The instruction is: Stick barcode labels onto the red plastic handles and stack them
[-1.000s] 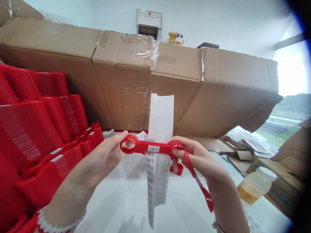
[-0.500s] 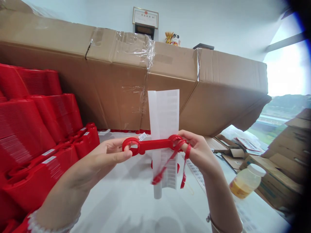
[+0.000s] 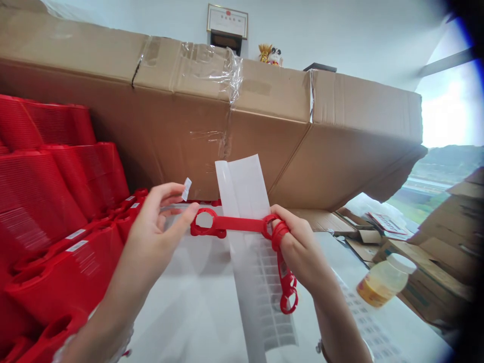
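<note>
My right hand [image 3: 300, 249] is closed round the ring ends of several flat red plastic handles [image 3: 231, 224]; one sticks out level to the left, others hang down [image 3: 287, 290] from my fingers. The same hand also holds a long white sticker backing strip [image 3: 249, 242] that runs up behind the handle and down toward the table. My left hand [image 3: 161, 224] is just left of the level handle's free ring and pinches a small white barcode sticker [image 3: 186, 188] between thumb and forefinger.
Stacks of red plastic handles [image 3: 49, 201] with white labels fill the left side. A long taped cardboard box [image 3: 234, 116] stands behind. A yellow-filled jar with a white lid [image 3: 381, 285] and cardboard boxes [image 3: 434, 272] lie at the right on the white table [image 3: 196, 312].
My left hand let go of the handle's left ring and rose with a small sticker in its fingers. The backing strip has shifted and tilted, and the hanging handles swung.
</note>
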`<action>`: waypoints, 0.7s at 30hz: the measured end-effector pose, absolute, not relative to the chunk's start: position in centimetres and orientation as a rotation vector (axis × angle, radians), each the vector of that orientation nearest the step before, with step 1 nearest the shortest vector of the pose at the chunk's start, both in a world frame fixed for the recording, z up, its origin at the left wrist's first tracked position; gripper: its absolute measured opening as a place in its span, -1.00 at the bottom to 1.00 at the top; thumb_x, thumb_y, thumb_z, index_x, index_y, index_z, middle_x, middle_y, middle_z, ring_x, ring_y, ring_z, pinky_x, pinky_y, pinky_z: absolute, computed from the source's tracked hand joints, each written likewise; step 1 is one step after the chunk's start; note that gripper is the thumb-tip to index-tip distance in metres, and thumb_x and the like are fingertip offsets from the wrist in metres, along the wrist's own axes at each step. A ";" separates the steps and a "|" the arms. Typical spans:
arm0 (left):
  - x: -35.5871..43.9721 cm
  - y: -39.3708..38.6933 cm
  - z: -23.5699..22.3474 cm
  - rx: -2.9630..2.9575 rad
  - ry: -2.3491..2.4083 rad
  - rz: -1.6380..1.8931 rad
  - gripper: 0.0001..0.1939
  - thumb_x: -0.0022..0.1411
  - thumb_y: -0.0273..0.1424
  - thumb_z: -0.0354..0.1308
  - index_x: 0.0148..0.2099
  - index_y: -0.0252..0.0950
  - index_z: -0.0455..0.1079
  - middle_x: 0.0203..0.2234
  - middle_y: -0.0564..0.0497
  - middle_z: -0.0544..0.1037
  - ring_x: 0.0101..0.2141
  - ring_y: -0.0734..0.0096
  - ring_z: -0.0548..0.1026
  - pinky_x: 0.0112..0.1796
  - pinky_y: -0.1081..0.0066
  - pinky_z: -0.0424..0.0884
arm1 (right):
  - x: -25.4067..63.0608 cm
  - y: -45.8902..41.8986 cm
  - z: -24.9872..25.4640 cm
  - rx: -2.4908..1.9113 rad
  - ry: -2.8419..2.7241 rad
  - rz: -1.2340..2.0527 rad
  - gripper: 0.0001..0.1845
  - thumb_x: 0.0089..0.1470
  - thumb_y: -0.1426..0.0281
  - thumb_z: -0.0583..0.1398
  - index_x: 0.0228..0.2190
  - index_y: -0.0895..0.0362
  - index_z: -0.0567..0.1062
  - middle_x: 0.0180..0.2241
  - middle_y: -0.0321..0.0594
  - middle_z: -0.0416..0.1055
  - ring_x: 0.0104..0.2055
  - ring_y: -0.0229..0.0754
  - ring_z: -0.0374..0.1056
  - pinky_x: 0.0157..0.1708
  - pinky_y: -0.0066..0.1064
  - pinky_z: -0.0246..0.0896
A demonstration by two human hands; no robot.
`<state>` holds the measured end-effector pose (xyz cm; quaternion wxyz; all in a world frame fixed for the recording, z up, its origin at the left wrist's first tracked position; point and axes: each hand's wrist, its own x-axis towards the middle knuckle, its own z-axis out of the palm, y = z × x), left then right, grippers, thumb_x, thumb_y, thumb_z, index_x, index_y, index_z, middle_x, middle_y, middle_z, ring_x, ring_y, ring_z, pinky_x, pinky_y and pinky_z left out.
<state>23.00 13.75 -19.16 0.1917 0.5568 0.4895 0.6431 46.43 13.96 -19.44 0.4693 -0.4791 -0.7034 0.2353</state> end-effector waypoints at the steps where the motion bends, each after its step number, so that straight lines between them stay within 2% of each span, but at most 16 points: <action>1: 23.3 13.1 -18.8 1.559 1.337 1.922 -0.63 0.25 -0.15 0.32 0.06 -0.06 0.42 0.03 0.09 0.52 0.06 0.23 0.48 0.06 0.28 0.43 | 46.3 13.9 -19.5 -1.183 -1.716 0.562 -0.76 0.21 0.52 -0.01 -0.48 0.06 0.27 -0.55 -0.42 0.25 -0.50 -0.29 0.08 -0.52 -0.41 -0.04; 3: 23.6 11.6 -18.2 1.560 1.275 2.044 -0.72 0.32 -0.24 0.28 0.06 -0.01 0.40 -0.03 0.17 0.49 -0.06 0.41 0.49 0.00 0.44 0.46 | 46.2 13.8 -19.5 -1.195 -1.718 0.540 -0.76 0.21 0.53 -0.02 -0.47 0.06 0.27 -0.55 -0.43 0.26 -0.50 -0.29 0.09 -0.52 -0.41 -0.04; 4: 23.7 10.9 -18.0 1.578 1.253 2.016 -0.75 0.34 -0.24 0.26 0.05 0.01 0.41 -0.10 0.18 0.50 -0.18 0.48 0.50 -0.12 0.50 0.49 | 46.2 13.8 -19.5 -1.199 -1.723 0.532 -0.75 0.21 0.53 -0.02 -0.47 0.06 0.27 -0.55 -0.43 0.26 -0.50 -0.29 0.09 -0.52 -0.41 -0.04; 7: 23.9 9.4 -17.9 1.620 1.145 1.630 -0.73 0.30 -0.16 0.29 0.01 -0.01 0.42 -0.31 0.16 0.50 -0.51 0.55 0.46 -0.52 0.55 0.47 | 46.1 13.6 -19.6 -1.204 -1.759 0.512 -0.75 0.21 0.54 -0.03 -0.47 0.06 0.24 -0.54 -0.43 0.25 -0.50 -0.28 0.08 -0.52 -0.40 -0.04; 9: 24.4 8.8 -18.0 1.589 1.131 1.445 -0.68 0.26 -0.12 0.31 0.01 -0.04 0.39 -0.37 0.15 0.49 -0.62 0.56 0.43 -0.64 0.55 0.42 | 46.0 13.3 -19.7 -1.204 -1.795 0.500 -0.76 0.19 0.55 -0.03 -0.47 0.05 0.23 -0.54 -0.42 0.25 -0.49 -0.27 0.07 -0.52 -0.39 -0.05; 14: 26.2 8.3 -17.7 1.449 1.315 1.416 -0.66 0.25 -0.16 0.29 -0.01 -0.08 0.31 -0.36 0.18 0.49 -0.69 0.65 0.34 -0.73 0.63 0.24 | 45.5 12.1 -19.5 -1.193 -1.855 0.489 -0.77 0.24 0.50 -0.01 -0.46 0.05 0.26 -0.52 -0.39 0.29 -0.48 -0.24 0.11 -0.52 -0.37 -0.04; 21: 25.6 9.6 -18.5 1.568 1.299 1.356 -0.60 0.23 -0.09 0.30 0.00 -0.11 0.29 -0.37 0.17 0.54 -0.71 0.56 0.42 -0.72 0.55 0.39 | 45.0 10.8 -19.0 -1.233 -1.839 0.441 -0.76 0.29 0.45 -0.02 -0.43 0.04 0.28 -0.51 -0.39 0.34 -0.50 -0.25 0.16 -0.54 -0.40 0.02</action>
